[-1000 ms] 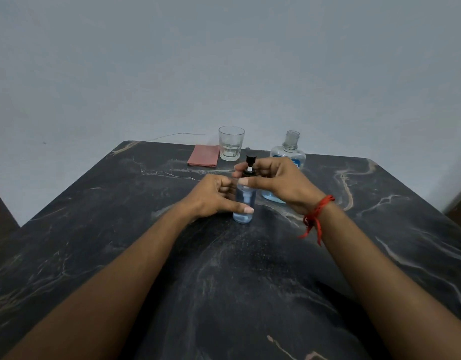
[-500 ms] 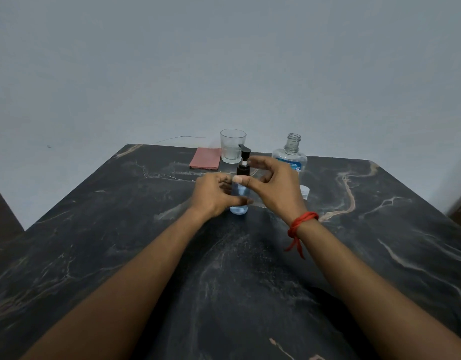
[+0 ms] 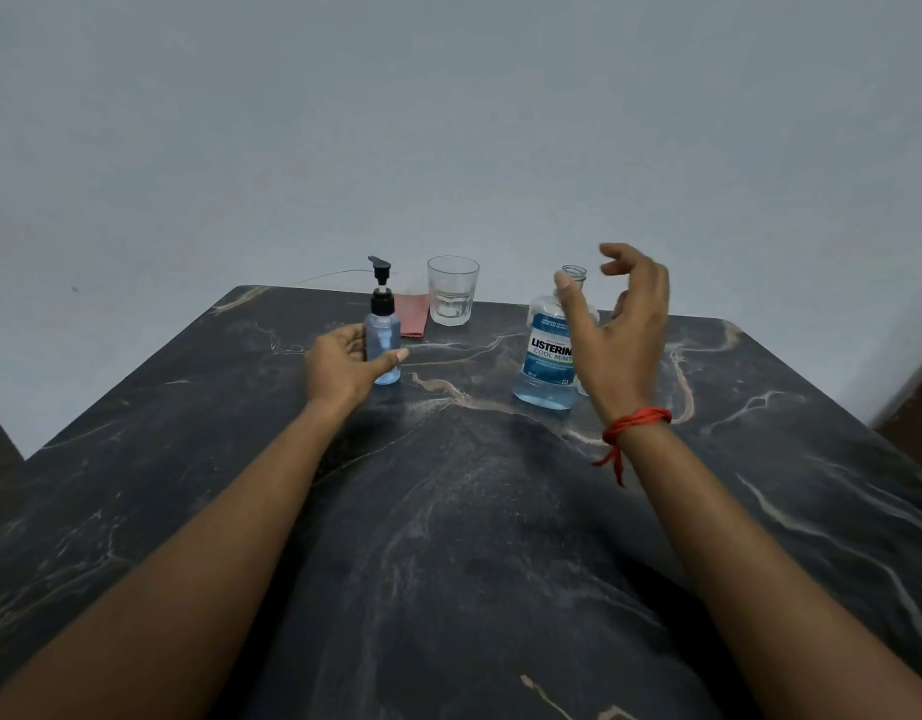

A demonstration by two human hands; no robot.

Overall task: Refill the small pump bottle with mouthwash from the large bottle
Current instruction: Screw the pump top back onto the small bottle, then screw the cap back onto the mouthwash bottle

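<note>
Two bottles: left hand cups the small clear pump bottle. Right hand hovers loose, empty — beside the large blue mouthwash bottle.

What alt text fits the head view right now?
The left hand holds the small pump bottle, pump fitted, upright on a dark marble table. The right hand hovers open in front of the uncapped large mouthwash bottle; a glass and pink cloth sit behind.
</note>
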